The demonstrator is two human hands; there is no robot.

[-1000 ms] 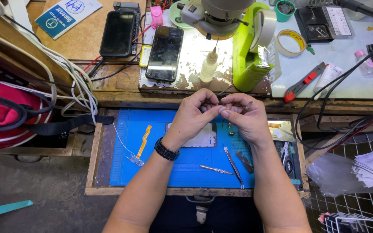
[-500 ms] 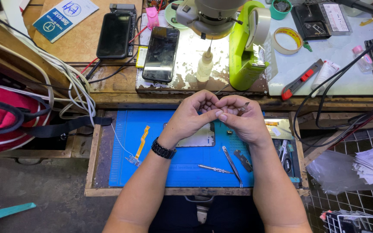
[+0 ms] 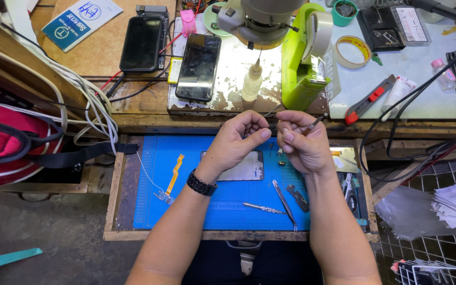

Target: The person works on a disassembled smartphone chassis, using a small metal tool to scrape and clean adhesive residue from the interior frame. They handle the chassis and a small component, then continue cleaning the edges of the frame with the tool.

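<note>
My left hand (image 3: 237,140), with a black watch (image 3: 201,184) on the wrist, is closed around something small that I cannot make out. My right hand (image 3: 301,141) grips a thin metal tool (image 3: 315,122) whose tip sticks out to the upper right. Both hands hover close together above a blue work mat (image 3: 196,200) lying in an open wooden drawer (image 3: 113,195). Under the hands, a flat phone part (image 3: 245,170) rests on the mat. An orange flex cable (image 3: 173,177), a small screwdriver (image 3: 263,208) and tweezers (image 3: 285,203) also lie on the mat.
On the bench behind stand a microscope (image 3: 259,18), a green tape dispenser (image 3: 304,58), a small glue bottle (image 3: 251,83), two dark phones (image 3: 198,67) (image 3: 141,44), a tape roll (image 3: 352,51) and a red utility knife (image 3: 369,98). White cables (image 3: 93,103) and a red bag (image 3: 6,145) are at the left.
My two hands have drawn slightly apart, and the right hand now holds the thin tool angled up to the right. The view has shifted a little.
</note>
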